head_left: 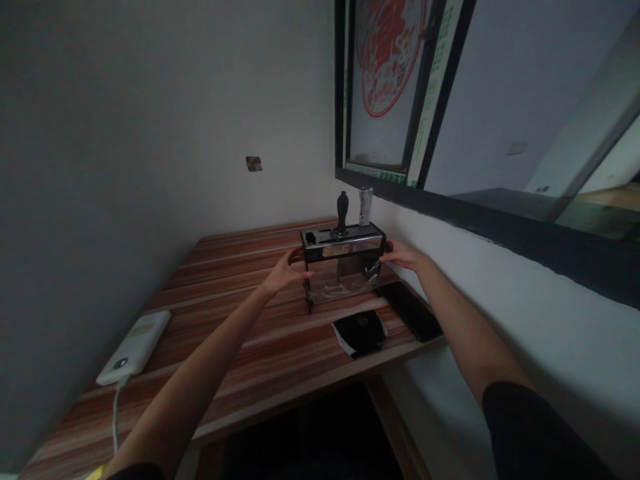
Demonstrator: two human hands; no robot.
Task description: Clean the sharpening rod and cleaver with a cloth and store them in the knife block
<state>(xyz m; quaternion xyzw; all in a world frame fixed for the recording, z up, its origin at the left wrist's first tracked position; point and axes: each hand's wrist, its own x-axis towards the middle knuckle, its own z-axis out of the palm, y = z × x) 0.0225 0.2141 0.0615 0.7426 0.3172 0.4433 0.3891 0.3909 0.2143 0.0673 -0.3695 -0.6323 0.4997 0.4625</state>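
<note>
A clear-sided knife block [343,283] with a black and metal slotted top stands upright on the table. My left hand [289,273] is wrapped around its left end, thumb on the front. My right hand [401,255] grips the right end the same way. Out of the top rise a black handle [343,210] and a pale, patterned handle [365,205]. A broad dark blade shows dimly through the clear front. Near the right end is a small shiny metal piece [373,269] that I cannot make out. The fingers behind the block are partly hidden.
In front of the block lie a black flat piece with white edges [361,331] and a black phone-like slab [411,311]. A white power bank [136,347] with a cable [115,417] lies on the wood-grain table [240,333] at left. Walls and a window frame [450,197] border it.
</note>
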